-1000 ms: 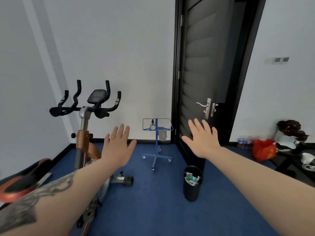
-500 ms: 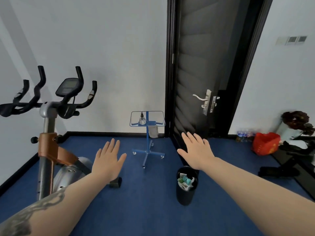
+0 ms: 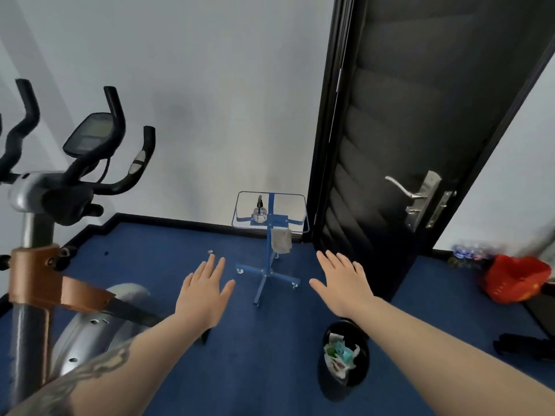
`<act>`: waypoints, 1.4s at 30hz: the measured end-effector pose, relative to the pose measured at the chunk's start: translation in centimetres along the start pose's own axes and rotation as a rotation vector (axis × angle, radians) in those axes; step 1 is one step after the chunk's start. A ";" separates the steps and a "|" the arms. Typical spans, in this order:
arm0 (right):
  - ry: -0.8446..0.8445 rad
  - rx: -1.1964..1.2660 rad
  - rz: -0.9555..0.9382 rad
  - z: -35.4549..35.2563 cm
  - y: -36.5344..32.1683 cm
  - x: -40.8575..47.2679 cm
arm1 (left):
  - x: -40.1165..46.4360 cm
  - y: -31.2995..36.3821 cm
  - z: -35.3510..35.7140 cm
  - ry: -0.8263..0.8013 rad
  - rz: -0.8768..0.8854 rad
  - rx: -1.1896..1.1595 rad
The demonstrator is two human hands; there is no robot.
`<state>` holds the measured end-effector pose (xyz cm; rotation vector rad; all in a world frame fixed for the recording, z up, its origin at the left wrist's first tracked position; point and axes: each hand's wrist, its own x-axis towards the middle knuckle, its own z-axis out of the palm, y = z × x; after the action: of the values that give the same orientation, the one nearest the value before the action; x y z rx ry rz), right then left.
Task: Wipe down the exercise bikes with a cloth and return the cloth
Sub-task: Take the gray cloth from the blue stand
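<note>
Beside one bike (image 3: 51, 223): one cloth (image 3: 281, 240); two flat hands.

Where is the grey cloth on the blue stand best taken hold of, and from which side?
Probably by its lower hanging part: the grey cloth hangs from the blue stand just under the clear tray, on the door side of the post. Coming from the front right with the right hand avoids the post; both hands are open and empty.

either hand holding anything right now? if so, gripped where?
Nothing is held. The left hand and right hand are both open with fingers spread, in the air. The grey cloth hangs on the blue stand, untouched.
</note>
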<state>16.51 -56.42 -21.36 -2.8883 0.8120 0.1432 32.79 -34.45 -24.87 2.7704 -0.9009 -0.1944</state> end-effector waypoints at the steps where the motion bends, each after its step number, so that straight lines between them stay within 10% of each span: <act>1: -0.010 0.005 0.013 0.3 0.1 2.1 | 2.3 -0.2 0.2 -0.005 0.004 -0.003; 19: -0.204 0.079 0.038 5.2 4.8 33.8 | 32.3 2.5 7.5 -0.227 -0.019 -0.032; 42: -0.324 0.102 -0.014 21.9 5.5 56.1 | 49.1 1.3 24.0 -0.404 -0.182 -0.153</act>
<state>60.12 -86.31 -50.77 -2.6742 0.7150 0.5359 66.82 -68.61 -50.49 2.7109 -0.6760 -0.8405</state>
